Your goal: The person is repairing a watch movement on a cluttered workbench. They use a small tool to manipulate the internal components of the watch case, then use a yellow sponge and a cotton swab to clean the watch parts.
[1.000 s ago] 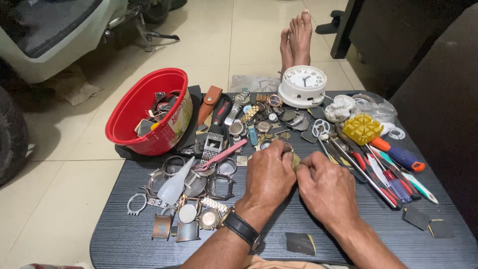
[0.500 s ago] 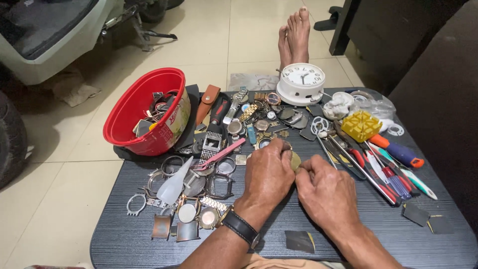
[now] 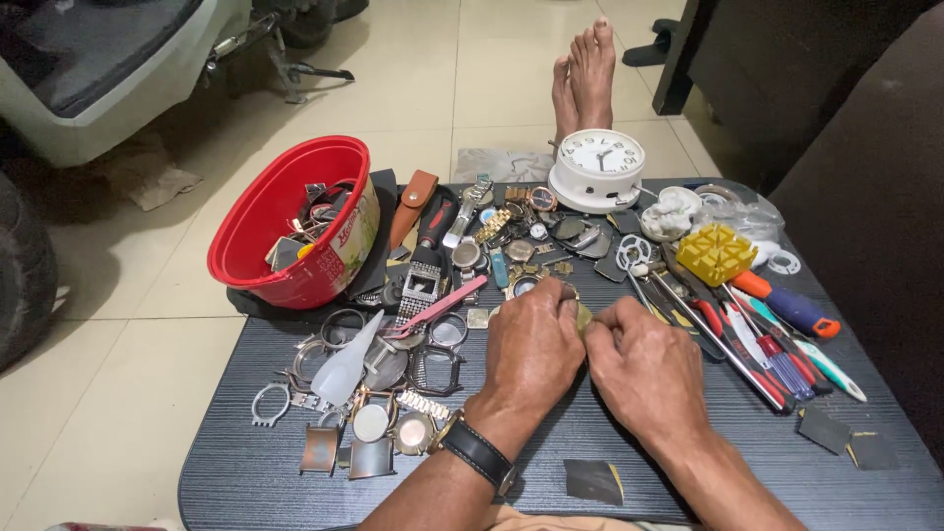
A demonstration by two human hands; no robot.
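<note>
Dark grey ribbed low table point(image 3: 688, 472) strewn with watch parts, red plastic bowl point(image 3: 258, 226), beige tiled floor point(image 3: 128, 334), left hand point(image 3: 531, 346) and right hand point(image 3: 644, 369) closed together pinching a small brass-coloured piece point(image 3: 584, 317)

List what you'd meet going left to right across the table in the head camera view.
Red plastic bowl → brown leather case → left hand → right hand → yellow case holder → orange-and-blue screwdriver

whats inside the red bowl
The red bowl holds a jumble of small metal and dark parts, piled at its right side. What lies beneath that pile is hidden by the parts and the rim.
</note>
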